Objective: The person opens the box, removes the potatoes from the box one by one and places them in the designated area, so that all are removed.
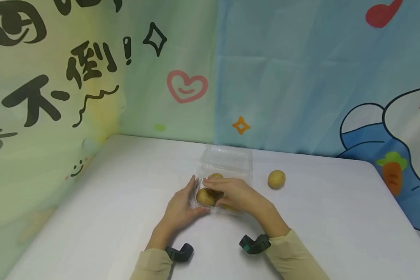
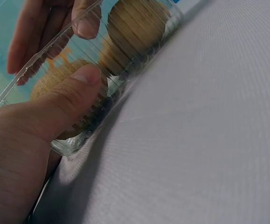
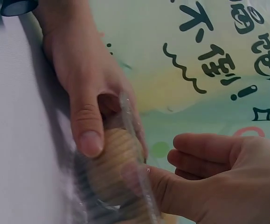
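A ridged, clear plastic box (image 1: pixel 197 186) sat open in the middle of the white table (image 1: pixel 112 217), its clear lid (image 1: pixel 227 157) laid back on the far side. The person's left hand (image 1: pixel 182 205) clasped its near left corner, thumb against the near wall. The right hand (image 1: pixel 238 193) hung over the box, fingers out straight and apart from the thumb, which dipped inside. I judged the filling well along: at least three rounded, yellow-brown potatoes (image 1: pixel 206 197) lay inside, while one loose, yellow-brown potato (image 1: pixel 276 179) sat to the right and the lid remained to be closed. The right hand hid part of the contents, so I couldn't be sure of the count or whether its thumb touched a potato; the right wrist view was blurred there.
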Demonstrator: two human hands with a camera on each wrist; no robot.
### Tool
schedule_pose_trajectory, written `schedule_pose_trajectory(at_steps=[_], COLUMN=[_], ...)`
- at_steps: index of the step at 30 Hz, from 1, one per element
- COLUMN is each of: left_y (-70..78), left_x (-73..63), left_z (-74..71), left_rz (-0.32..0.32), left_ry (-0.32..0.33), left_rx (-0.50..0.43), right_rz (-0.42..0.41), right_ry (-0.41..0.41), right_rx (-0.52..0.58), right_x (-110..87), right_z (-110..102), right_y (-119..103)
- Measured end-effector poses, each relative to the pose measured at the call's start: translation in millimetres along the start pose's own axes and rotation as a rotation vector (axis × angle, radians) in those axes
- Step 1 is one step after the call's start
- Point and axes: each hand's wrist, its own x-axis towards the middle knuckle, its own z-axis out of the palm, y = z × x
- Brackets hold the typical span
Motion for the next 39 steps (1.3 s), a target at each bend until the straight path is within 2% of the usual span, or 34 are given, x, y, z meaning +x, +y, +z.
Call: schedule_pose_trajectory(at_steps=[6, 14, 24, 31, 39], left_y=[1.5, 2.4, 2.9, 2.9, 0.1], left_x=[2.0, 4.0, 5.0, 3.8, 2.1], left_z=[-0.7, -3.1, -3.4, -4.7, -2.9], left_rz=[0.009, 0.008, 0.003, 0.025, -0.008], left_ry=[0.004, -0.011, -0.013, -0.005, -0.021], left_rx=[0.004, 0.021, 0.022, 0.019, 0.009], right_rz=[0.0, -0.028, -0.02, -0.014, -0.008], right_ry=[-0.043, -0.045, -0.06, -0.054, -0.069], right_rx=[-0.007, -0.011, -0.029, -0.037, -0.057], right_x=[4.4, 8.4, 9.4, 10.6, 10.1], right_z=[6, 15, 18, 19, 22], right_y=[-1, 2, -1, -2, -3])
